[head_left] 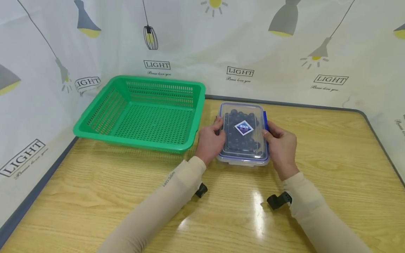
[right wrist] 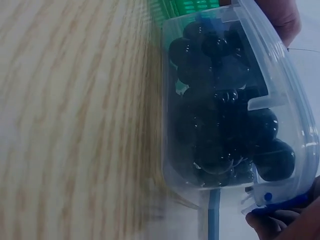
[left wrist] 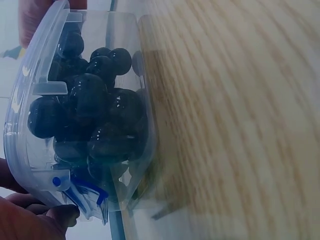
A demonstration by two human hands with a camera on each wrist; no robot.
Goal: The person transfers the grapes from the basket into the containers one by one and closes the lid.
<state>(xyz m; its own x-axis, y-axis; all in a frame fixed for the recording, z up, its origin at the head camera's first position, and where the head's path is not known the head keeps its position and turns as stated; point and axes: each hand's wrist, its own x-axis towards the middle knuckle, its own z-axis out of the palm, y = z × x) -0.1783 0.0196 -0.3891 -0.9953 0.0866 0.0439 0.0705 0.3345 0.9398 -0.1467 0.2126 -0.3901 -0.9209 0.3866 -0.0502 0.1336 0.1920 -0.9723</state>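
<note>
A clear plastic food container (head_left: 243, 154) with a lid and blue side latches stands on the wooden table, packed with dark round grapes (left wrist: 87, 97). A diamond-shaped label (head_left: 244, 128) sits on its lid. My left hand (head_left: 211, 140) grips the left side, its fingers at the blue latch (left wrist: 85, 192), which angles out from the wall. On the opposite side my right hand (head_left: 282, 146) holds the edge with the thumb over the lid's rim. Fingertips (right wrist: 262, 222) of that hand are at the right-hand latch (right wrist: 280, 204).
A green perforated basket (head_left: 139, 142) stands to the left of the container, with nothing in it. Behind the table (head_left: 227, 218) and along its sides hangs a white sheet (head_left: 196, 49) printed with lamps. Dark straps show at both wrists.
</note>
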